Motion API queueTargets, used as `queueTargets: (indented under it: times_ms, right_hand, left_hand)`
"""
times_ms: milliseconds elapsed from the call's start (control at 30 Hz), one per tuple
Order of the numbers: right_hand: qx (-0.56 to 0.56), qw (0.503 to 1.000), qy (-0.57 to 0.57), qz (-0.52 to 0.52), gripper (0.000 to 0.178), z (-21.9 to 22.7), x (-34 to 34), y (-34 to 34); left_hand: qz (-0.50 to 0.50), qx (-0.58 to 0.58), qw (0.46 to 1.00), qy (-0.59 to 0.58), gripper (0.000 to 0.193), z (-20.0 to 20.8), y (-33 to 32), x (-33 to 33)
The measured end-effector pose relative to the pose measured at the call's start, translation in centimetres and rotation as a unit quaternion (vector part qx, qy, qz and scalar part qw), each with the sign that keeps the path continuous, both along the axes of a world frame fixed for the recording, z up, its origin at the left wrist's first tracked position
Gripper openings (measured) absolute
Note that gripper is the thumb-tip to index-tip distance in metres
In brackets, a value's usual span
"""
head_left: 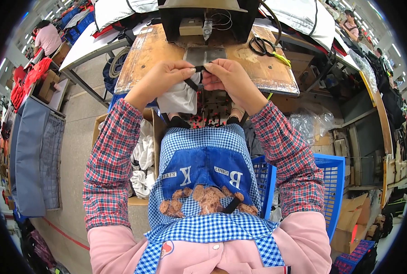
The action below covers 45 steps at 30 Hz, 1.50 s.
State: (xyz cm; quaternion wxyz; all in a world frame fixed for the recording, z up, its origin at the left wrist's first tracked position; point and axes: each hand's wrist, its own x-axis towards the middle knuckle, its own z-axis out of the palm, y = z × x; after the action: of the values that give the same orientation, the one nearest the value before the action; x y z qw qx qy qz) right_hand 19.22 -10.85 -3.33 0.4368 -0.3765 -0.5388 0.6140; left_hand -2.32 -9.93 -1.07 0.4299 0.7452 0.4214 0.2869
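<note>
My left hand (164,78) and my right hand (228,76) meet in front of the machine, above the near edge of the worn wooden worktable (142,59). Thumb and fingers of each hand pinch a narrow black strap (191,84), stretched between them. One end of it slants down beside the left fingers. Below my left hand hangs a piece of white fabric (180,99); whether the strap is joined to it is hidden by the fingers. Beyond my fingertips lies a metal plate (206,54) under the dark-housed machine (206,28).
Scissors with black handles (262,45) lie on the right of the table. A cardboard box (158,137) with white fabric pieces (144,148) stands at lower left. Right of my lap is a blue plastic basket (329,182). Another black strip (231,205) rests on my apron.
</note>
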Motion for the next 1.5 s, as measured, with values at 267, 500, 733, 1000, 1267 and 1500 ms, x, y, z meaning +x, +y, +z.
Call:
queueTargets:
  times_ms: [267,500,733,1000,1267,1500]
  right_hand:
    - [-0.033,0.985,0.169,-0.033,0.020,-0.9,-0.2,3.7]
    - [-0.065,0.977,0.189,-0.071,0.018,-0.5,-0.5,4.9]
    - [-0.074,0.976,0.185,-0.091,0.015,-0.2,-0.6,5.5]
    - [-0.081,0.973,0.192,-0.097,0.015,0.1,-0.7,5.9]
    - [-0.097,0.970,0.184,-0.122,0.012,0.4,-0.8,5.6]
    - [-0.098,0.968,0.190,-0.129,0.012,0.4,-0.9,5.6]
  left_hand:
    - [0.051,-0.054,0.992,-0.103,0.036,0.1,3.3,1.6]
    - [0.084,-0.136,0.970,-0.183,0.036,0.4,4.4,2.4]
    - [0.101,-0.161,0.960,-0.204,0.036,1.0,4.5,3.0]
    - [0.136,-0.169,0.949,-0.230,0.034,1.2,4.1,3.4]
    - [0.122,-0.199,0.937,-0.261,0.034,0.5,4.4,3.5]
    - [0.131,-0.201,0.933,-0.267,0.035,0.9,3.8,3.8]
